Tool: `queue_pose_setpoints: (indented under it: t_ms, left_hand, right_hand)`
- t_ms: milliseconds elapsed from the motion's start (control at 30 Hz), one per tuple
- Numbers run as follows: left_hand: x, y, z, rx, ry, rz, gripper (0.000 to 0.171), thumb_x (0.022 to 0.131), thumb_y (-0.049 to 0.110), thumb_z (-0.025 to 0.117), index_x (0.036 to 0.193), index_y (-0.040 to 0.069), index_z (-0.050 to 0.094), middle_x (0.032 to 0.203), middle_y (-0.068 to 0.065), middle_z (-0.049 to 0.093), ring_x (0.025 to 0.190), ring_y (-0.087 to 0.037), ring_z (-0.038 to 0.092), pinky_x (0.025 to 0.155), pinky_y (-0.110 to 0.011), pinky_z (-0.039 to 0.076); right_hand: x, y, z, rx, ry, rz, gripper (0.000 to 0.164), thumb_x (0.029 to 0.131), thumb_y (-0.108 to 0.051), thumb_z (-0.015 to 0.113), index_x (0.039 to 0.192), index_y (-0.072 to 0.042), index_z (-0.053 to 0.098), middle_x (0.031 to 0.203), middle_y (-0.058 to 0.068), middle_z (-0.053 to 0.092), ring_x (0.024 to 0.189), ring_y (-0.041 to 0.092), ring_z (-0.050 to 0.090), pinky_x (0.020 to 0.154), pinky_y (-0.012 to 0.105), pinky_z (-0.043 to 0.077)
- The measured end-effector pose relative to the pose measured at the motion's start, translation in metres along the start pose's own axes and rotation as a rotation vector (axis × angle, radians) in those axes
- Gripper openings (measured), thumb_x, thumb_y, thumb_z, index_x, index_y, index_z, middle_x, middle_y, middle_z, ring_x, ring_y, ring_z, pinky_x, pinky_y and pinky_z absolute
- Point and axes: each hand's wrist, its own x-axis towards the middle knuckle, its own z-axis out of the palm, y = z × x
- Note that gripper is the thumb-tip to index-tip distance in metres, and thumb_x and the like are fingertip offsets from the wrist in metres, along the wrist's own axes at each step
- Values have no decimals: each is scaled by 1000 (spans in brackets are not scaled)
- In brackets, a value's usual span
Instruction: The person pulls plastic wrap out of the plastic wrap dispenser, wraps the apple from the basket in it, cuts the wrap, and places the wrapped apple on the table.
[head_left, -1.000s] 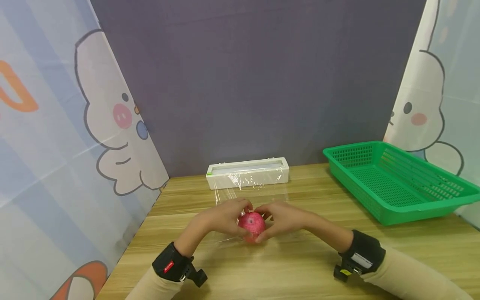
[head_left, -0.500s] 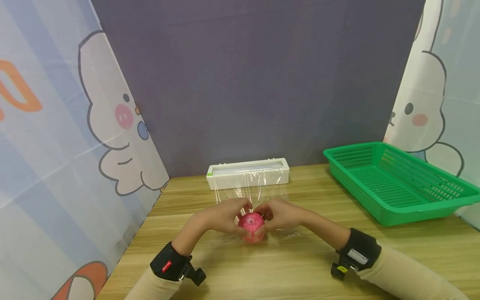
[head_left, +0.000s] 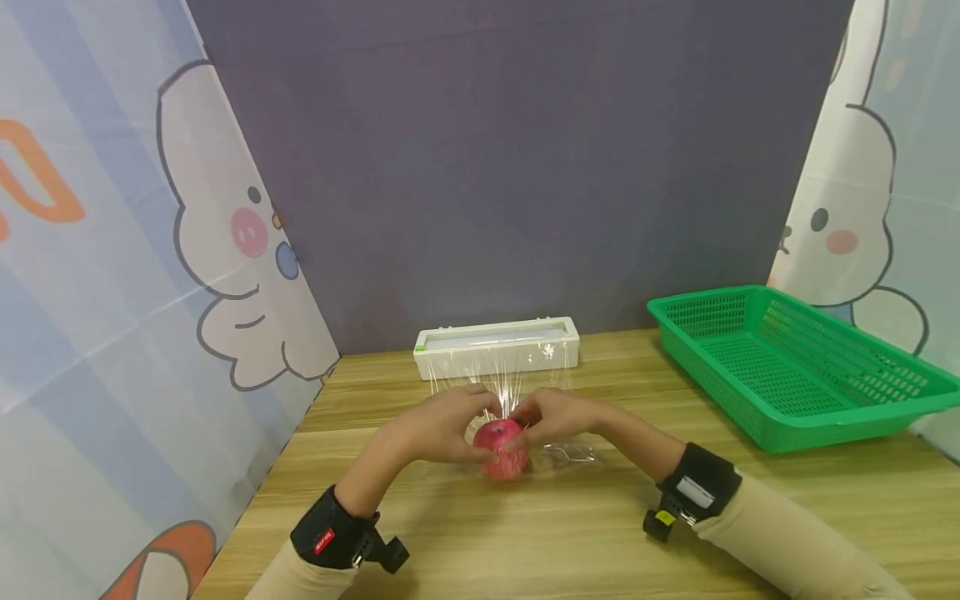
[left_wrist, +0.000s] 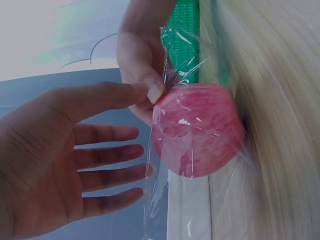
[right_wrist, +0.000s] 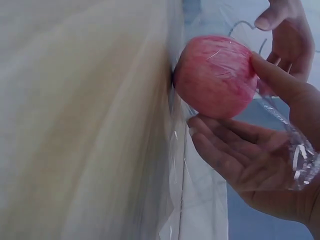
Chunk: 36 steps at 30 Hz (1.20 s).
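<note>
A red apple (head_left: pixel 500 454) stands on the wooden table under clear plastic wrap (head_left: pixel 502 393), which runs back to a white wrap dispenser (head_left: pixel 480 365). My right hand (head_left: pixel 558 415) pinches the apple; in the right wrist view its thumb lies on one side and its fingertips touch the other. Crumpled wrap trails across that palm. Close on the apple's left is my left hand (head_left: pixel 442 425). In the left wrist view, its fingers are spread and nearly straight, and its thumb reaches toward the right thumb at the apple's wrapped top (left_wrist: pixel 192 92).
A green plastic basket (head_left: pixel 708 379) sits on the table at the right. Behind the dispenser rises a dark grey backdrop (head_left: pixel 517 167), with cartoon-printed cloth (head_left: pixel 90 292) along the left and right sides. Both wrists wear black camera bands (head_left: pixel 708 483).
Both hands have shifted slightly left and back with the apple. The wrap behind it has gathered into tighter pleats. The left fingers have loosened from around the apple.
</note>
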Motion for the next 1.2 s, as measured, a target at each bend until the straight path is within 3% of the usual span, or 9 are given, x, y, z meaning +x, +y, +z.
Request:
queue_pose_setpoints:
  t_ms: [233,367,567,800,1033,1200]
  left_hand:
    - [1,1,0,109,48,20,42,81,30,91,114,12,72,108,-1,68,90,-13,59,80,-31,55]
    - [2,5,-1,166,60,17,40,80,29,93,112,14,75,107,2,70,92,-13,63,82,-32,57]
    - [3,9,-2,197,44,-34,38,79,28,95,110,15,78,101,5,74,89,-11,65,79,-32,57]
    - [4,10,-2,246,25,-82,34,79,32,95,104,17,78,91,7,72,82,-9,62,71,-29,54]
    - [4,10,3,281,8,-109,35,78,37,95,100,18,77,84,10,70,74,-5,58,64,-26,50]
    - [4,9,7,299,4,-121,39,77,39,96,103,17,78,85,9,70,74,-6,58,64,-26,51]
  right_hand:
    - [9,8,-6,53,-34,48,25,98,-29,73,113,-11,80,93,-3,78,84,13,66,80,34,59]
    - [12,10,-9,52,-30,75,25,100,-35,71,108,-14,82,84,-4,74,78,16,61,72,33,54]
    - [14,12,-10,84,-22,137,35,101,-44,69,103,-12,82,85,-3,75,78,13,66,67,26,52]
    - [15,17,-9,124,-5,205,46,100,-56,67,101,-11,81,89,7,79,76,15,69,60,23,49]
    - [14,20,-9,192,-17,208,47,103,-51,64,104,-7,80,89,11,78,73,17,71,60,22,52]
    - [15,21,-7,239,-30,209,45,106,-46,63,105,-4,78,92,12,78,77,20,74,67,27,59]
